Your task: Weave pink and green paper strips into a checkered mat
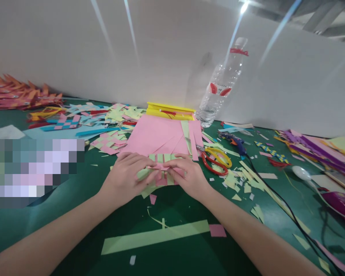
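Observation:
A small woven piece of pale green and pink paper strips (pixel 161 179) is between my hands at the table's middle. My left hand (pixel 127 177) grips its left side, fingers bent inward. From the right, my right hand (pixel 191 177) pinches it, with fingertips close to those of the left. Parts of the weave are hidden under the fingers. Just beyond lie pink paper sheets (pixel 155 134) and a pair of scissors with red and yellow handles (pixel 218 163). Nearer to me is a long pale green strip (pixel 155 237) with a pink scrap (pixel 217 230) at its right end.
A plastic bottle (pixel 218 90) leans against the wall behind a yellow tray (pixel 169 111). Paper scraps (pixel 123 113) pile up at the back left. On the right, a blue glue gun (pixel 234 142) trails a black cable near a white and purple tool (pixel 333 197). Pixelation covers the left edge.

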Action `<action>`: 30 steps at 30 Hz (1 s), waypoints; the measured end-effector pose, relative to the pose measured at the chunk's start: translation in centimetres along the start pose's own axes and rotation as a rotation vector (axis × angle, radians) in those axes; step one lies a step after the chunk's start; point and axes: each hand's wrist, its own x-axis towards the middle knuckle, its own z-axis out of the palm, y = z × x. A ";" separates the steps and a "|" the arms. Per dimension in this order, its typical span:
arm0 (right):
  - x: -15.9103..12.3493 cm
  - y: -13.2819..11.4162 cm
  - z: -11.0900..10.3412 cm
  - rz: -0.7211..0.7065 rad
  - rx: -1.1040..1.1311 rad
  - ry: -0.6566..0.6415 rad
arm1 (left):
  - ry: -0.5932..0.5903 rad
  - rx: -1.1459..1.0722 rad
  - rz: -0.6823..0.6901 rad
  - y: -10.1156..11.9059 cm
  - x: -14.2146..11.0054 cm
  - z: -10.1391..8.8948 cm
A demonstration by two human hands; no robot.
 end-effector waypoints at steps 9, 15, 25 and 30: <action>0.0 -0.3 0.2 -0.024 0.002 0.024 | -0.113 -0.347 -0.239 -0.2 0.3 0.3; 0.0 -0.2 0.3 -0.055 0.036 0.021 | -0.181 -0.493 -0.353 -0.3 0.5 0.1; -0.2 -0.7 0.1 0.021 0.134 -0.037 | -0.226 -0.652 -0.418 -0.4 0.5 0.2; -0.4 -0.2 -0.2 0.113 0.286 0.018 | -0.208 -0.655 -0.444 -0.7 0.6 0.1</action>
